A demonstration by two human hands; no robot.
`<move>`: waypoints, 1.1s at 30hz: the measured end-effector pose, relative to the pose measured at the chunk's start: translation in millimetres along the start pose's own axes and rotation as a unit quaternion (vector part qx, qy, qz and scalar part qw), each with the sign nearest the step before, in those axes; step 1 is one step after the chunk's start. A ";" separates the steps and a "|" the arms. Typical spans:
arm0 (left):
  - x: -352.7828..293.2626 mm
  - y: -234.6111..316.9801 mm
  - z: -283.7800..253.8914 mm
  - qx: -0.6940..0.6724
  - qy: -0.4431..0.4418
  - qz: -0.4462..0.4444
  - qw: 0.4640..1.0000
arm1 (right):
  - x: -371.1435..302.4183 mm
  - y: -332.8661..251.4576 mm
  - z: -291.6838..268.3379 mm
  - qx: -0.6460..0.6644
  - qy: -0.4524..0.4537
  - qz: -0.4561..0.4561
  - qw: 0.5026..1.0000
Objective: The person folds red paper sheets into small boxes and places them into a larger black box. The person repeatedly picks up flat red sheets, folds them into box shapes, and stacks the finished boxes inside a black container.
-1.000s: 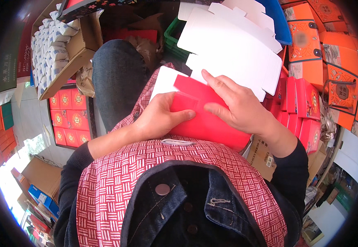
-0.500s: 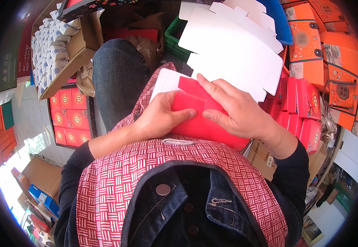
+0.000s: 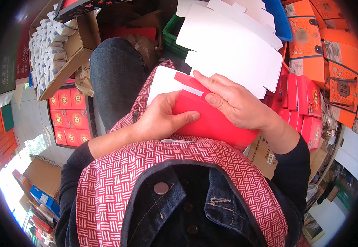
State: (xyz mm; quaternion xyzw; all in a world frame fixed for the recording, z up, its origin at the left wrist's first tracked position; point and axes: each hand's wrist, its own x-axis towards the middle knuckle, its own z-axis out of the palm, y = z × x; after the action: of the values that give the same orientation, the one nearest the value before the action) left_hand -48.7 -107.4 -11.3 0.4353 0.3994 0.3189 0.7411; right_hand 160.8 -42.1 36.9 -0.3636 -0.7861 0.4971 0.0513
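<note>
A red cardboard box (image 3: 212,123) with a white inner flap lies on my lap, partly folded. My left hand (image 3: 160,119) grips its left side, thumb pressed across the red face. My right hand (image 3: 234,103) holds the upper right edge, its fingers laid along the white-edged flap. Both hands touch the box. The bottom of the box is hidden behind my red-and-white apron (image 3: 146,173).
A stack of flat white box blanks (image 3: 232,45) lies just beyond my hands. Finished red boxes (image 3: 300,96) stand at the right, orange boxes (image 3: 335,53) further right. At the left are a tray of red boxes (image 3: 65,113) and a carton of white packets (image 3: 49,45).
My right hand's fingers have shifted slightly along the flap, pressing it flatter against the red box. My left hand keeps its grip.
</note>
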 end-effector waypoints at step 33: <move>-3.8 6.1 2.9 0.025 -0.004 -0.017 1.000 | -5.8 -5.7 -13.4 -0.058 -0.028 -0.007 0.998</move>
State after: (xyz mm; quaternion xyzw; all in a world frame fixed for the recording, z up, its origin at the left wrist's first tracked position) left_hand -48.7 -109.1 -3.8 0.4478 0.4114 0.2941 0.7374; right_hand 168.0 -37.1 49.9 -0.3463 -0.8176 0.4599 0.0119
